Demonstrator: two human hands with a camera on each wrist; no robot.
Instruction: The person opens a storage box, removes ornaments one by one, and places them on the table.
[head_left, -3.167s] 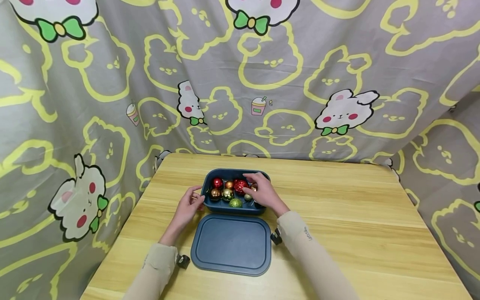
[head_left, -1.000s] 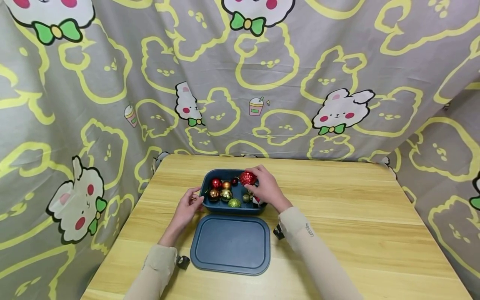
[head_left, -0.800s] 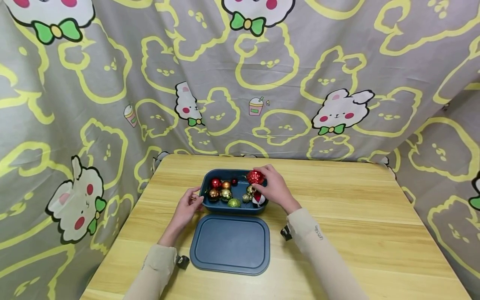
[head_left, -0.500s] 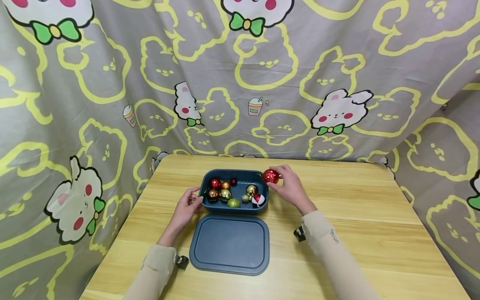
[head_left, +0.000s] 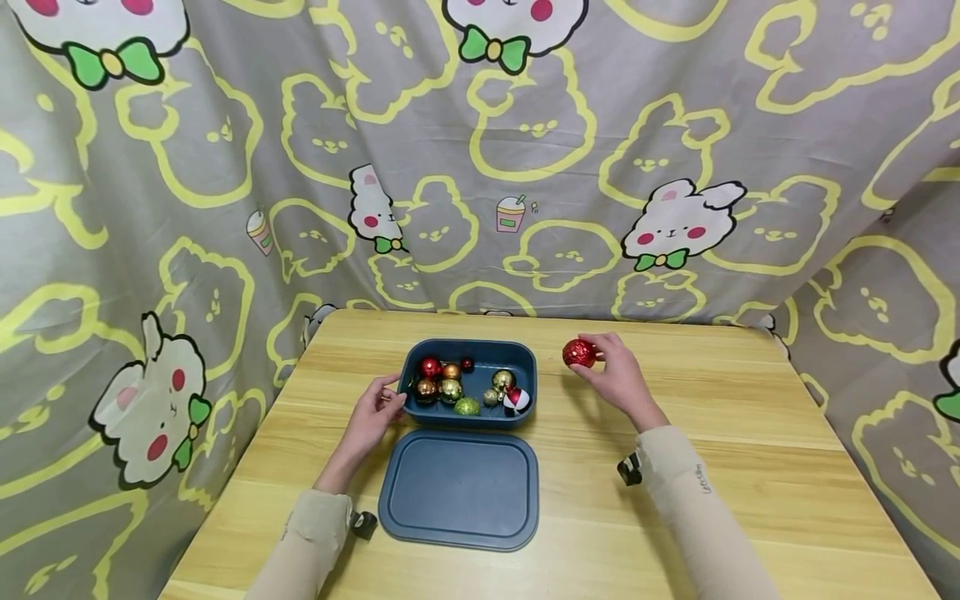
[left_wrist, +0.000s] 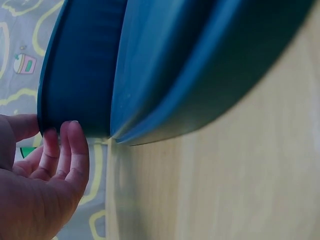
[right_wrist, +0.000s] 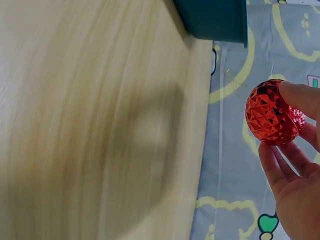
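Observation:
In the head view my right hand [head_left: 618, 375] pinches a red faceted Christmas bauble [head_left: 579, 353] between thumb and fingers, to the right of the blue box. The right wrist view shows this bauble [right_wrist: 270, 117] held out above the table, its faceted surface shiny. My left hand [head_left: 371, 412] rests its fingertips on the outside of the open box [head_left: 468, 423] at the left end. Close up in the left wrist view, bent fingers [left_wrist: 75, 145] touch the end wall near the rim. Inside lie several smaller baubles, among them a gold one [head_left: 450, 390], a green one [head_left: 467, 406] and a red-and-white one [head_left: 516, 401].
A blue-grey lid [head_left: 459, 490] lies flat on the wooden table [head_left: 712, 467], just in front of the box. A printed grey curtain [head_left: 442, 108] hangs behind the table and along its sides. Black wrist cameras sit at both cuffs.
My right hand has taken the red faceted bauble from the box, lifted it over the right end and carried it right, above the table. My left hand has stayed at the box.

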